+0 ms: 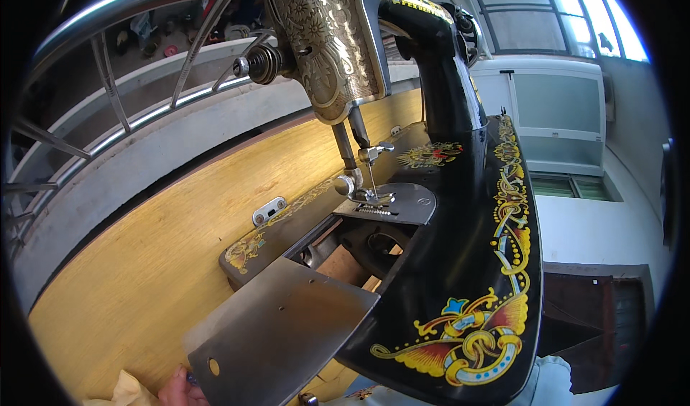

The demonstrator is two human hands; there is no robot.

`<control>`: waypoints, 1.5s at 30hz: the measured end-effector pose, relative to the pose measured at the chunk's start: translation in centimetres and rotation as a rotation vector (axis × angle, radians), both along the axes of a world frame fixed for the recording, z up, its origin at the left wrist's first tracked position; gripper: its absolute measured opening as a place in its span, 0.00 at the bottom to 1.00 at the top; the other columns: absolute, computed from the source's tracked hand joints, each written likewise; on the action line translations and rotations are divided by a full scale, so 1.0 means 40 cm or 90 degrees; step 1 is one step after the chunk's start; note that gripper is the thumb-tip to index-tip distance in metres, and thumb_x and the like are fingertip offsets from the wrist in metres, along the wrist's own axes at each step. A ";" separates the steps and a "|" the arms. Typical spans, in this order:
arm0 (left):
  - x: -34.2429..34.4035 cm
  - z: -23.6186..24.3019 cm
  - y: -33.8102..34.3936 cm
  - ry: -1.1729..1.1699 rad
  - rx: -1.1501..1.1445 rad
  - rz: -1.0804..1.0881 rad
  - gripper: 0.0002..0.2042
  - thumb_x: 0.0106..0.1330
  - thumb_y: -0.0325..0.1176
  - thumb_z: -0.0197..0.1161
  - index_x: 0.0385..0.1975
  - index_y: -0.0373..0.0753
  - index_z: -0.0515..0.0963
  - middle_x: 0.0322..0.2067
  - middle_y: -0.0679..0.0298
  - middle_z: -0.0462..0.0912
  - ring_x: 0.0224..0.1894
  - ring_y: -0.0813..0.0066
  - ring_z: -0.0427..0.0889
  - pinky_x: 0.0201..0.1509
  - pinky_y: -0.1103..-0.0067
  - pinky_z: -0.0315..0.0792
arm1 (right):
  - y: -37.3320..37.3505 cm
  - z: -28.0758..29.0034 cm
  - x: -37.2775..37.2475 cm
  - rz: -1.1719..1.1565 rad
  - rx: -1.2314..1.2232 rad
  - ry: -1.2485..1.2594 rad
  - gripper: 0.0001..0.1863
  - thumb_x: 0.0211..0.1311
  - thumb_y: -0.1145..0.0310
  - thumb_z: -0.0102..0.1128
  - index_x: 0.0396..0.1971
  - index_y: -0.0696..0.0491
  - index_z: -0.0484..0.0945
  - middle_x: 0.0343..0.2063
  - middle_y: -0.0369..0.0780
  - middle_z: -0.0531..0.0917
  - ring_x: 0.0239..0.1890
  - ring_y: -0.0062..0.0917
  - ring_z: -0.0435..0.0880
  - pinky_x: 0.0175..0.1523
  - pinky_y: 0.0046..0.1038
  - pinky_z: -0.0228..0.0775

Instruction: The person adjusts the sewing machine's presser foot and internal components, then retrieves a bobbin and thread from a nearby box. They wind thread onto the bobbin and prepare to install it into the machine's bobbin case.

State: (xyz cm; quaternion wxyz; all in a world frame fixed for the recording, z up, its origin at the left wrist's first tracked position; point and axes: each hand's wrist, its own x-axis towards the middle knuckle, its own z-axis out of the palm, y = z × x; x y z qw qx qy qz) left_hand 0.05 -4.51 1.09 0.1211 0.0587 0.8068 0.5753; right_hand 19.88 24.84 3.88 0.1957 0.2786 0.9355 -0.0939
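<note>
A black sewing machine (460, 262) with gold, red and blue decorations stands before me. Its metal slide plate (287, 327) is drawn out to the left, so the cavity (352, 251) beneath shows dark metal parts. Above the needle plate (406, 203) are the needle (374, 180) and the presser foot (377, 198). Part of my left hand (180, 390) shows at the lower edge, beside the slide plate's round-holed end. The plate and the picture's edge hide most of its fingers, and a small bluish bit lies against them. My right hand is out of view.
The machine sits on a yellow wooden table top (158, 262). Pale yellow cloth (129, 390) lies beside my left hand, and light blue fabric (552, 384) shows at the lower right. A metal railing (108, 82) runs along the far left. A white cabinet (557, 111) stands behind.
</note>
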 end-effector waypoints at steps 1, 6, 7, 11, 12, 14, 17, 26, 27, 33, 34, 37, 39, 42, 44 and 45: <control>-0.002 -0.005 -0.001 0.016 -0.001 0.000 0.20 0.67 0.20 0.61 0.58 0.22 0.67 0.31 0.56 0.80 0.26 0.81 0.74 0.28 0.88 0.67 | -0.010 0.000 0.005 -0.017 -0.007 0.000 0.18 0.54 0.69 0.54 0.45 0.60 0.71 0.27 0.55 0.79 0.27 0.53 0.79 0.34 0.50 0.71; -0.030 0.014 0.012 0.021 -0.073 -0.015 0.17 0.68 0.20 0.60 0.55 0.23 0.70 0.28 0.61 0.80 0.23 0.84 0.71 0.24 0.89 0.64 | -0.006 -0.001 0.006 -0.038 -0.057 -0.048 0.19 0.59 0.66 0.52 0.50 0.58 0.72 0.33 0.51 0.80 0.35 0.48 0.79 0.43 0.48 0.71; -0.027 0.011 0.008 0.039 -0.084 -0.005 0.18 0.67 0.20 0.61 0.57 0.24 0.71 0.28 0.61 0.80 0.23 0.85 0.71 0.24 0.89 0.64 | 0.007 -0.014 0.001 -0.023 -0.091 -0.085 0.20 0.65 0.63 0.49 0.54 0.55 0.75 0.43 0.49 0.81 0.46 0.43 0.80 0.53 0.45 0.72; -0.001 0.001 0.020 -0.054 0.024 0.059 0.22 0.68 0.14 0.53 0.63 0.27 0.67 0.49 0.56 0.75 0.31 0.86 0.69 0.35 0.89 0.67 | -0.016 0.019 -0.013 -0.044 0.005 0.002 0.08 0.53 0.74 0.59 0.28 0.59 0.68 0.23 0.52 0.78 0.25 0.50 0.81 0.32 0.43 0.75; 0.001 -0.001 0.016 -0.065 0.030 0.044 0.21 0.68 0.14 0.54 0.62 0.27 0.68 0.47 0.58 0.75 0.30 0.87 0.68 0.34 0.90 0.66 | -0.013 0.025 -0.018 -0.063 -0.011 0.011 0.09 0.53 0.75 0.59 0.27 0.59 0.66 0.21 0.52 0.77 0.23 0.50 0.80 0.30 0.42 0.74; -0.008 -0.002 0.009 -0.090 0.044 0.014 0.21 0.68 0.13 0.54 0.61 0.27 0.69 0.44 0.61 0.74 0.28 0.89 0.66 0.31 0.91 0.64 | 0.001 0.041 -0.031 -0.089 -0.074 0.025 0.08 0.53 0.75 0.59 0.24 0.59 0.68 0.16 0.47 0.73 0.17 0.33 0.76 0.26 0.32 0.71; -0.017 -0.005 0.028 -0.008 0.034 0.026 0.22 0.63 0.12 0.57 0.59 0.28 0.71 0.39 0.60 0.73 0.24 0.83 0.68 0.22 0.86 0.63 | -0.022 0.090 -0.078 -0.176 -0.183 0.044 0.06 0.52 0.76 0.58 0.22 0.59 0.70 0.15 0.38 0.70 0.18 0.15 0.69 0.24 0.22 0.66; -0.019 -0.007 0.020 0.013 0.071 0.020 0.23 0.60 0.12 0.58 0.57 0.28 0.72 0.36 0.58 0.73 0.22 0.77 0.71 0.22 0.81 0.67 | -0.138 0.290 -0.383 0.237 -0.129 0.456 0.14 0.41 0.89 0.55 0.29 0.59 0.80 0.22 0.40 0.82 0.22 0.23 0.81 0.28 0.21 0.71; -0.019 -0.008 0.019 0.015 0.071 0.022 0.23 0.60 0.12 0.58 0.57 0.28 0.72 0.36 0.58 0.73 0.22 0.77 0.71 0.22 0.81 0.67 | -0.146 0.302 -0.403 0.291 -0.068 0.468 0.15 0.40 0.89 0.57 0.31 0.59 0.80 0.24 0.41 0.83 0.23 0.24 0.81 0.28 0.22 0.72; -0.017 -0.004 0.012 -0.019 0.078 0.004 0.21 0.64 0.11 0.57 0.58 0.28 0.72 0.44 0.60 0.74 0.26 0.85 0.69 0.27 0.87 0.66 | -0.140 0.316 -0.466 0.561 0.169 0.417 0.21 0.39 0.89 0.65 0.39 0.60 0.81 0.31 0.44 0.83 0.25 0.29 0.83 0.29 0.25 0.77; -0.019 -0.002 0.012 -0.021 0.078 0.002 0.21 0.64 0.11 0.57 0.58 0.28 0.72 0.44 0.60 0.74 0.26 0.85 0.69 0.27 0.87 0.66 | -0.134 0.313 -0.475 0.581 0.187 0.412 0.22 0.38 0.89 0.66 0.40 0.60 0.81 0.32 0.44 0.82 0.25 0.30 0.83 0.29 0.26 0.77; -0.019 0.000 0.010 -0.017 0.075 -0.006 0.21 0.64 0.10 0.56 0.58 0.28 0.72 0.43 0.60 0.73 0.26 0.84 0.68 0.27 0.87 0.65 | -0.133 0.312 -0.495 0.599 0.159 0.376 0.22 0.38 0.87 0.68 0.40 0.61 0.81 0.31 0.44 0.82 0.26 0.30 0.83 0.29 0.26 0.77; -0.020 -0.002 0.011 -0.015 0.077 -0.004 0.22 0.63 0.10 0.56 0.58 0.27 0.72 0.43 0.60 0.73 0.25 0.84 0.68 0.26 0.87 0.65 | -0.131 0.311 -0.506 0.610 0.144 0.355 0.21 0.38 0.85 0.70 0.39 0.61 0.81 0.30 0.44 0.82 0.26 0.31 0.82 0.28 0.27 0.76; -0.025 -0.008 0.018 0.026 0.068 0.012 0.21 0.61 0.11 0.58 0.56 0.26 0.72 0.37 0.57 0.74 0.21 0.79 0.71 0.20 0.83 0.64 | -0.129 0.309 -0.523 0.623 0.171 0.323 0.21 0.38 0.85 0.69 0.38 0.62 0.80 0.30 0.44 0.82 0.25 0.31 0.82 0.28 0.28 0.75; -0.028 -0.011 0.022 0.045 0.063 0.016 0.21 0.60 0.12 0.60 0.55 0.25 0.73 0.36 0.55 0.75 0.19 0.77 0.72 0.17 0.82 0.63 | -0.136 0.309 -0.535 0.623 0.196 0.310 0.16 0.43 0.89 0.64 0.36 0.61 0.79 0.26 0.44 0.82 0.24 0.30 0.82 0.28 0.26 0.75; -0.028 -0.012 0.023 0.044 0.064 0.014 0.21 0.59 0.12 0.60 0.55 0.25 0.73 0.36 0.55 0.76 0.19 0.77 0.72 0.17 0.82 0.63 | -0.139 0.308 -0.538 0.623 0.210 0.303 0.15 0.45 0.91 0.62 0.34 0.61 0.79 0.25 0.44 0.82 0.23 0.29 0.82 0.28 0.25 0.75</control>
